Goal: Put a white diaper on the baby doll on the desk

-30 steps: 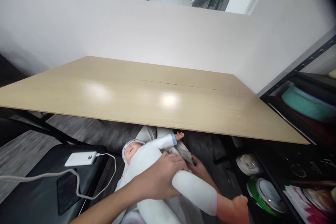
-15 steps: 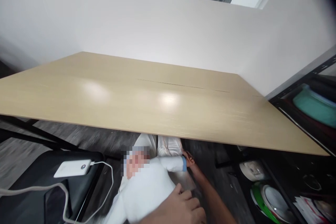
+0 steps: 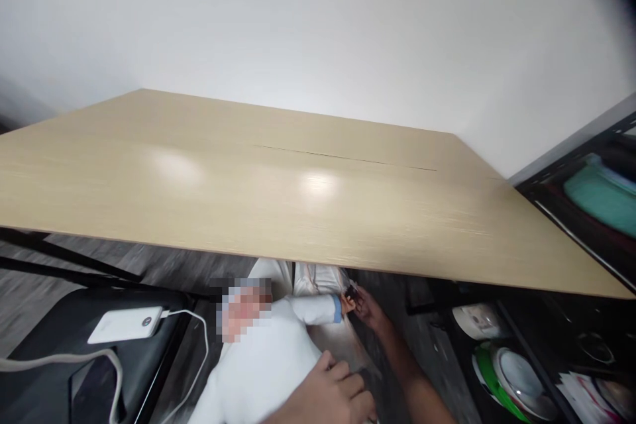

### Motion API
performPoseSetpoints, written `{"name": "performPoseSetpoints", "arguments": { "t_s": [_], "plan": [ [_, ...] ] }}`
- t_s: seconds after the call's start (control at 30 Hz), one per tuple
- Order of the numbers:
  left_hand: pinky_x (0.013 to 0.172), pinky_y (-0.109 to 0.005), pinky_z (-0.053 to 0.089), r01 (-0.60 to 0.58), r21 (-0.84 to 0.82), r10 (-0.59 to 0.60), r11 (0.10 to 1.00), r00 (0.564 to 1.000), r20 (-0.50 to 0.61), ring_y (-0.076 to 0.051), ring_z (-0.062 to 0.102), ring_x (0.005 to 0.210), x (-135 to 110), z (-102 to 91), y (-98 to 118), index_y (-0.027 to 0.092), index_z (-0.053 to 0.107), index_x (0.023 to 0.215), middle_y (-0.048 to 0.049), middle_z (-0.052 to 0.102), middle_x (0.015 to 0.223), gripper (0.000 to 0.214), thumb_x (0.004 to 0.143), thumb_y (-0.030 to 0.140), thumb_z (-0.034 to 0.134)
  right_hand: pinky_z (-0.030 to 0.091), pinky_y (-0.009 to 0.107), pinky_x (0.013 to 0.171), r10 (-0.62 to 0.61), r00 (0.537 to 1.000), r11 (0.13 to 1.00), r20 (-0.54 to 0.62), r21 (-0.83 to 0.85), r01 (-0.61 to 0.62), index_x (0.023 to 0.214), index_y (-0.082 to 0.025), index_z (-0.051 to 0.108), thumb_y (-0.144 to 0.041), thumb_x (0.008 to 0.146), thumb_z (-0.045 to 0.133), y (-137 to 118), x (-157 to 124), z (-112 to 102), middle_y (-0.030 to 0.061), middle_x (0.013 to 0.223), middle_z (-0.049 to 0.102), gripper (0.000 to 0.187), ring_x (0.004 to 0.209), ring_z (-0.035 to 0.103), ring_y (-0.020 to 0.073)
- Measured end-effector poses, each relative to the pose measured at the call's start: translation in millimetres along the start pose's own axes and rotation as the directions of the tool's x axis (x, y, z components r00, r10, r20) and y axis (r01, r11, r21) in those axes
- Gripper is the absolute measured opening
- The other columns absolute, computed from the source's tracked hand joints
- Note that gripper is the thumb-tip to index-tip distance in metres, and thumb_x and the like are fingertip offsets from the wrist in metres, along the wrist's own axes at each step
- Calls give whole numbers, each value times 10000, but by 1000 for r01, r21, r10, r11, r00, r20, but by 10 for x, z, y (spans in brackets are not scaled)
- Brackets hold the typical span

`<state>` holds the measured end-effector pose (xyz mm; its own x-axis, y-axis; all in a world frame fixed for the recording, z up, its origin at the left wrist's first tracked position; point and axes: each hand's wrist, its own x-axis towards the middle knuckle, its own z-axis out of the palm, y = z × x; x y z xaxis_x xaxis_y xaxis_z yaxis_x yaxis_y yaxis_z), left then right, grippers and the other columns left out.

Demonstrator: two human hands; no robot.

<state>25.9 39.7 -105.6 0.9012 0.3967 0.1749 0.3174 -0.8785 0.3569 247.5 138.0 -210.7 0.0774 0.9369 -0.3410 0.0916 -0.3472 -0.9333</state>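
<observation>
Doll [image 3: 268,358] just under table edge [image 3: 318,253]; left hand [image 3: 328,397] curled gripping torso; right hand [image 3: 365,305] pinching doll's wrist.

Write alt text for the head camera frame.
A person's left hand rests on a baby doll dressed in white, while the right hand touches the doll's raised hand just below the edge of a light wooden table. A white power bank with a cable lies on a black surface at left.

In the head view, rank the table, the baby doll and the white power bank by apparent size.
1. table, by far
2. baby doll, partly out of frame
3. white power bank
</observation>
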Motion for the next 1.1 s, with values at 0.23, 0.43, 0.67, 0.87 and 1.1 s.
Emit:
{"name": "performPoseSetpoints", "arguments": {
  "t_s": [0.23, 0.43, 0.67, 0.87, 1.1],
  "plan": [
    [679, -416, 302, 54, -90, -45, 994, 994, 96, -236, 608, 793, 28, -298, 48, 264, 674, 1025, -24, 727, 875, 118, 975, 371, 673, 580, 449, 724, 113, 986, 994, -124, 20, -111, 859, -251, 711, -889, 692, 522, -4, -460, -212, 103, 868, 725, 687, 731, 672, 251],
    [732, -393, 339, 122, -53, -105, 991, 961, 254, -280, 645, 884, 56, -482, 134, 234, 678, 1140, -55, 730, 993, 505, 726, 453, 869, 563, 512, 972, -96, 978, 991, -183, -114, 76, 1098, -211, 721, -743, 832, 567, -584, -736, -109, 139, 1143, 713, 614, 1038, 680, 310],
    [837, -409, 438, 80, 138, -115, 987, 956, 270, -283, 669, 925, 7, -722, 357, 188, 647, 1157, -75, 733, 1065, 521, 776, 471, 862, 400, 434, 1168, -419, 733, 442, 536, -584, 680, 1479, -244, 558, -300, 829, 751, -1463, -1005, 518, 111, 1454, 612, 680, 1348, 529, 296],
    [838, -417, 490, 56, 234, -95, 971, 982, 162, -268, 664, 899, -108, -914, 476, 175, 643, 1110, -78, 714, 1026, 456, 763, 387, 849, 478, 341, 860, -300, 703, 270, 645, -650, 711, 1041, -186, 679, -202, 811, 631, -1649, -769, 1037, 85, 1029, 757, 234, 934, 677, 251],
    [839, -363, 534, -20, 204, 75, 979, 962, -263, -203, 683, 913, -240, -1379, 765, 244, 563, 1413, -18, 749, 1127, 389, 1034, 281, 644, 462, 365, 927, -552, 571, 308, 608, -487, 817, 1122, -202, 646, -182, 762, 617, -2209, -1091, 1164, 81, 1105, 739, 361, 1028, 656, 265]
  ]
}}
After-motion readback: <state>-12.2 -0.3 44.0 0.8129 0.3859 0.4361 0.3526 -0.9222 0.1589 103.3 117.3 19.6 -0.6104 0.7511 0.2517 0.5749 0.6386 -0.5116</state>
